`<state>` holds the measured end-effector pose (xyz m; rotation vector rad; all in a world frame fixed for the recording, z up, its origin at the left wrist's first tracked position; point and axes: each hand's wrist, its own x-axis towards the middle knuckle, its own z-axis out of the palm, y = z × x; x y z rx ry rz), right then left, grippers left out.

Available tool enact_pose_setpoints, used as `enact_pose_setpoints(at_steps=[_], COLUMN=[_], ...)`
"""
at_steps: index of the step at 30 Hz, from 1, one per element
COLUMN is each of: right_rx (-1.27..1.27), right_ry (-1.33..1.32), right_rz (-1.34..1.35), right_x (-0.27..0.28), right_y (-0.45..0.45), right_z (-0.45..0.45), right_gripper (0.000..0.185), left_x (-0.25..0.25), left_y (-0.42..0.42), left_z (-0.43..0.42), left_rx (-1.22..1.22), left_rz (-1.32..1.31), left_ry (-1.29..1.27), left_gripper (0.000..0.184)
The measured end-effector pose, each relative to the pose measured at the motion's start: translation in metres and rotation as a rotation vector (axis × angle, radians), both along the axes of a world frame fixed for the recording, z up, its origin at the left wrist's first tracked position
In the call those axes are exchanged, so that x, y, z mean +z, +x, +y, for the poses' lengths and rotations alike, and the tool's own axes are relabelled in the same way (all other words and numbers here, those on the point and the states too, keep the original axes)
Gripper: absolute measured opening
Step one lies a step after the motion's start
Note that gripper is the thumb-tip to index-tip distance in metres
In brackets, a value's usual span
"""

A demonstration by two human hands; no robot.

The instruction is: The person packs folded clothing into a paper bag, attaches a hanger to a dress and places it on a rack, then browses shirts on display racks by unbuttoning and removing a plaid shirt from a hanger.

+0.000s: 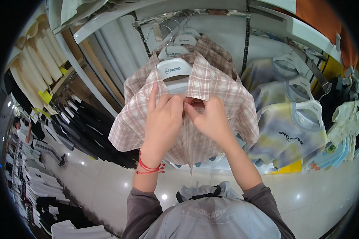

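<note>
A pink-and-white plaid shirt [239,107] with short sleeves and a collar hangs in front of me on a white hanger [174,68]. Its front hangs apart below the chest. My left hand [165,115], with a red string bracelet at the wrist, pinches the shirt's front edge just under the collar; its index finger points up. Opposite it, my right hand [208,118] grips the other front edge beneath the right collar flap, thumb and fingers closed on the cloth. The fingertips of both hands nearly meet. Any button between them is hidden.
More plaid shirts [214,48] hang behind on a metal rail [195,14]. Tie-dye shirts [287,133] hang at the right. Dark trousers [85,129] and cream garments [38,59] line the left. A person [36,137] stands far left on the tiled floor [103,185].
</note>
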<state>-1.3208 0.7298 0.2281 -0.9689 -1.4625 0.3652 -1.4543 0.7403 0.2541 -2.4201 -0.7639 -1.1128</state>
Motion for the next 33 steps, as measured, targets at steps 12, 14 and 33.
enact_pose_setpoints(at_steps=[12,14,33], right_rx=[-0.054,-0.062,0.442], right_ry=[0.02,0.029,-0.342], right_rz=[-0.011,-0.01,0.401], right_x=[0.002,0.002,-0.01], right_y=[-0.005,-0.006,0.016], right_z=[-0.001,-0.002,0.021], right_gripper=[0.014,0.014,0.019], left_x=[-0.004,-0.005,-0.002], left_y=[0.0,0.001,-0.008], left_z=[0.006,0.007,0.025], left_rx=[-0.031,-0.042,-0.097], left_rz=[-0.009,-0.02,-0.093], left_ry=[-0.017,-0.011,-0.159], left_gripper=[0.019,0.021,0.024])
